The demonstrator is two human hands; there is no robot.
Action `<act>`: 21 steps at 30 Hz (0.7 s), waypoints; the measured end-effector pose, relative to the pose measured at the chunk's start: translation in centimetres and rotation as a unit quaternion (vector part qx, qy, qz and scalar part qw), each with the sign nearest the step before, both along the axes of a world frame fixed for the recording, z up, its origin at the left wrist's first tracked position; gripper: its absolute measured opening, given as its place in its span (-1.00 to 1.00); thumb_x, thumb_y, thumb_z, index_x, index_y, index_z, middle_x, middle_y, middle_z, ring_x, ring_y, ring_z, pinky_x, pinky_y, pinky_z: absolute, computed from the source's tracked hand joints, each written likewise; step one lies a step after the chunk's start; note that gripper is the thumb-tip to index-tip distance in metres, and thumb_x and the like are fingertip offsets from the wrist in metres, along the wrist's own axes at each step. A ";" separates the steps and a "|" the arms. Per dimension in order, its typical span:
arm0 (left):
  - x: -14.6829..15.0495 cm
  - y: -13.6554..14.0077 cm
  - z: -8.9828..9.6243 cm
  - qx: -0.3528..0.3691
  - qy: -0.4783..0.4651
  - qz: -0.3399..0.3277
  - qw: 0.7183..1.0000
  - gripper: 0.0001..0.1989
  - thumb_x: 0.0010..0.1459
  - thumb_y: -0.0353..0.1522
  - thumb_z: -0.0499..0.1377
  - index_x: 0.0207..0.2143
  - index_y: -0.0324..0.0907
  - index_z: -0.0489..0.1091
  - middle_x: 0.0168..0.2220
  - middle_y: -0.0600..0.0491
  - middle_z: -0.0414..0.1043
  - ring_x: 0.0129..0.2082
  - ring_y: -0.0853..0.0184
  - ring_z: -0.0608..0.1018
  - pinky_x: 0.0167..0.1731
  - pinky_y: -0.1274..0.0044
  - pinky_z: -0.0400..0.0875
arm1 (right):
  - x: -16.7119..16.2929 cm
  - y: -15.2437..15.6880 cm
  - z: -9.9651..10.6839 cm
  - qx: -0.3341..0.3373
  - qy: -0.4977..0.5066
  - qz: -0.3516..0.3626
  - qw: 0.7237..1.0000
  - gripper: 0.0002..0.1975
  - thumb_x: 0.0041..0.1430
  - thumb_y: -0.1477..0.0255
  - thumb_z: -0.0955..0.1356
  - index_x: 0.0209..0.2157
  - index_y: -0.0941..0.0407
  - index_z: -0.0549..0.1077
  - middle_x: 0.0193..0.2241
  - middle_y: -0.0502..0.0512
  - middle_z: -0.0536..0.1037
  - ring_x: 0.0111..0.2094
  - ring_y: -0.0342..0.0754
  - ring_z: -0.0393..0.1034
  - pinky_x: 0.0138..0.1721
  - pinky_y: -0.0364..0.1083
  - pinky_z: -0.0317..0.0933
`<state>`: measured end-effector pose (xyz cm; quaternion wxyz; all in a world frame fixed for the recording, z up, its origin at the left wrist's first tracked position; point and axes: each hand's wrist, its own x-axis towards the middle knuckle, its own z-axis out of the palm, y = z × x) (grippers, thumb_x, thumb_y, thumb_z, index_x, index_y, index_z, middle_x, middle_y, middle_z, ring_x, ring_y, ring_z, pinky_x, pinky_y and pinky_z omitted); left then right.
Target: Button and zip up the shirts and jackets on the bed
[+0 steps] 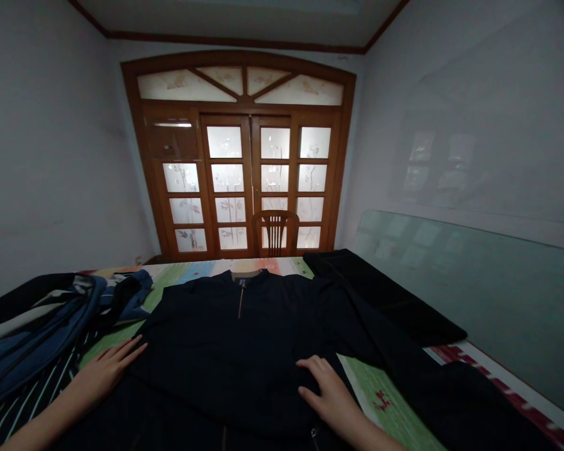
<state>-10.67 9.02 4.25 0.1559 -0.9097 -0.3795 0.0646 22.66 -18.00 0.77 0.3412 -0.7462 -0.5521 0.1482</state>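
A dark navy zip-up jacket lies spread out in front of me, its collar at the far end and one sleeve stretched toward the lower right. The front zipper shows near the collar. My left hand rests on the jacket's left edge with fingers extended. On the jacket's right side lies my right hand, its fingers apart and slightly bent. Neither hand holds anything that I can see. The jacket's near end runs out of the picture.
Blue, black and white clothes are heaped at the left. A folded black cloth lies at the right, beside a leaning glass panel. A patterned green cover lies beneath. Beyond stand a wooden chair and wood-framed doors.
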 end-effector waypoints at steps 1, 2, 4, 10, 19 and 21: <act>0.0 -0.1 0.2 -0.002 0.004 0.004 1.000 -0.52 -0.03 -0.54 -0.14 -0.02 -0.19 0.19 0.03 -0.05 0.15 0.00 0.18 0.26 -0.05 0.39 0.21 | 0.0 0.2 0.1 0.017 0.032 0.001 0.999 -0.68 -0.11 0.51 0.22 -0.23 0.10 0.34 -0.21 0.09 0.38 -0.12 -0.03 0.22 -0.08 -0.07 0.06; 0.1 -0.1 0.4 -0.002 0.006 0.006 1.000 -0.52 -0.03 -0.54 -0.15 -0.02 -0.19 0.20 0.03 -0.06 0.15 0.00 0.18 0.27 -0.05 0.38 0.20 | 0.0 0.3 0.3 0.033 0.059 0.003 0.998 -0.70 -0.13 0.54 0.21 -0.27 0.11 0.34 -0.24 0.08 0.38 -0.14 -0.05 0.23 -0.09 -0.08 0.06; 0.3 -0.1 1.0 -0.002 0.005 0.010 1.000 -0.53 -0.04 -0.53 -0.14 -0.05 -0.20 0.24 0.02 -0.07 0.18 -0.01 0.16 0.29 -0.05 0.35 0.20 | 0.3 0.4 1.1 0.068 0.089 0.007 0.994 -0.72 -0.15 0.56 0.19 -0.31 0.11 0.33 -0.28 0.06 0.38 -0.17 -0.07 0.24 -0.11 -0.10 0.07; 1.8 -0.5 2.8 -0.008 -0.082 -0.010 0.997 -0.58 0.00 -0.31 -0.13 -0.16 -0.23 0.37 -0.11 -0.07 0.36 -0.10 0.18 0.38 -0.09 0.36 0.23 | 3.8 0.8 3.3 0.179 0.074 -0.063 0.979 -0.73 -0.12 0.46 0.18 -0.29 0.12 0.31 -0.26 0.09 0.37 -0.15 -0.02 0.23 -0.08 -0.04 0.05; 1.2 -2.7 -2.8 0.002 -0.138 0.017 0.990 -0.45 -0.04 -0.17 -0.09 -0.02 -0.24 0.22 0.03 -0.13 0.18 0.02 0.14 0.24 -0.06 0.33 0.18 | 3.0 0.0 -0.5 -0.024 -0.091 -0.045 0.994 -0.55 -0.03 0.39 0.18 -0.06 0.23 0.26 -0.05 0.25 0.24 0.00 0.05 0.08 0.00 -0.01 -0.04; 0.0 -2.2 -4.0 0.011 -0.144 0.012 0.989 -0.42 -0.01 -0.13 -0.14 0.00 -0.26 0.18 0.05 -0.14 0.13 0.05 0.15 0.20 -0.03 0.32 0.14 | 1.8 -0.2 0.0 -0.059 -0.117 -0.018 0.991 -0.55 -0.01 0.36 0.19 -0.04 0.21 0.26 -0.03 0.25 0.24 0.01 0.06 0.06 0.00 0.01 -0.05</act>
